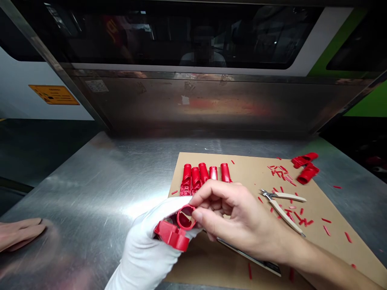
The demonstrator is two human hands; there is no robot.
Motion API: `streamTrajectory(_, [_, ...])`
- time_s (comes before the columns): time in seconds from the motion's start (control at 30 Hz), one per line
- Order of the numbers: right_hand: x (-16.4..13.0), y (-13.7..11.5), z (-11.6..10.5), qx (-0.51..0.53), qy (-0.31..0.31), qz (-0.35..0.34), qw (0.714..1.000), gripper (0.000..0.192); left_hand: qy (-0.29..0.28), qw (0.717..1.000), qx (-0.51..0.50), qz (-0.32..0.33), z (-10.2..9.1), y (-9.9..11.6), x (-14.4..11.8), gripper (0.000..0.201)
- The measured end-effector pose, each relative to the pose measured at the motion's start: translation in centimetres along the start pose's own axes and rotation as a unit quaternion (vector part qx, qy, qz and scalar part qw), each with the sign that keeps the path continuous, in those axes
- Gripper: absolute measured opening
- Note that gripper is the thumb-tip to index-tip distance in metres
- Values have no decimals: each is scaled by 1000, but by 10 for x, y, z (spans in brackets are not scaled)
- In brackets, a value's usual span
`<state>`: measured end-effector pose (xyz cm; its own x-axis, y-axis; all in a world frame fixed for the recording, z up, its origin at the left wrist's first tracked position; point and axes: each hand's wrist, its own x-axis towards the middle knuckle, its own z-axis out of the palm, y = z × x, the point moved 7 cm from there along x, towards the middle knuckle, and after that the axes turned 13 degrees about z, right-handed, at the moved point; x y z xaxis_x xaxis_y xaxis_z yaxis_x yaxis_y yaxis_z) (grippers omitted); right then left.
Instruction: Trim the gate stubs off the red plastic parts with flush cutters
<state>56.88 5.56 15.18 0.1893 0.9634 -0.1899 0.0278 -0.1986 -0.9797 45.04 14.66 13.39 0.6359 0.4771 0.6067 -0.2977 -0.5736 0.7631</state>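
Note:
My left hand (145,245), in a white glove, holds a red plastic part (173,233) with a round open end turned towards me. My right hand (242,217) is bare. Its thumb and fingertips are pinched at the rim of that round opening. A thin dark flat tool (256,259) runs out from under its palm, and a pale tip shows inside the ring. Both hands hover over the near left of a brown cardboard sheet (248,169).
Several red parts (204,177) lie in a row on the cardboard behind my hands. Beige-handled cutters (282,205) lie to the right among red offcuts (284,173). Two more red parts (305,167) sit at the far right. Another person's hand (18,233) rests on the steel table (105,181).

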Motion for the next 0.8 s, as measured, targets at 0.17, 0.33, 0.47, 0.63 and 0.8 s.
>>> streamTrajectory(0.17, [-2,-1,0,-45,25,-21,998,9,5,1000,-7,-5,-1,-3,-5,49])
streamTrajectory(0.33, [-1,4,0,-61,17,-7,998,3,-6,1000,-14,-21,1,-4,-5,54])
streamTrajectory(0.47, [-1,3,0,-36,10,-1,999,6,-8,999,-25,-40,4,-4,-1,49])
streamTrajectory(0.63, [-1,-1,3,-51,36,-20,998,4,12,998,-37,-40,2,-4,1,48])
streamTrajectory(0.8, [-3,2,-7,-6,22,12,1000,9,2,998,-18,-59,-2,-8,-3,35])
